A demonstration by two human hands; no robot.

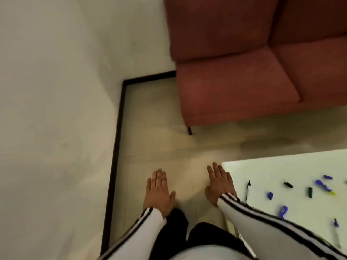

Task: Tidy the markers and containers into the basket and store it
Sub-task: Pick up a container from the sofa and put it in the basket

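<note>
Several markers and caps lie scattered on a white table (pixel 277 166) at the lower right, among them a black marker (pixel 247 190), a blue marker (pixel 323 185), a blue cap (pixel 270 195) and a dark green cap (pixel 310 192). My left hand (pixel 158 192) hangs flat over the floor with straight fingers and holds nothing. My right hand (pixel 219 182) is stretched out flat at the table's left corner, also holding nothing. No basket or container shows in this view.
A dark red sofa (pixel 244 81) stands at the back right on thin black legs. A pale wall with a black skirting board (pixel 116 147) runs down the left. Beige floor (pixel 159 128) lies between wall, sofa and table.
</note>
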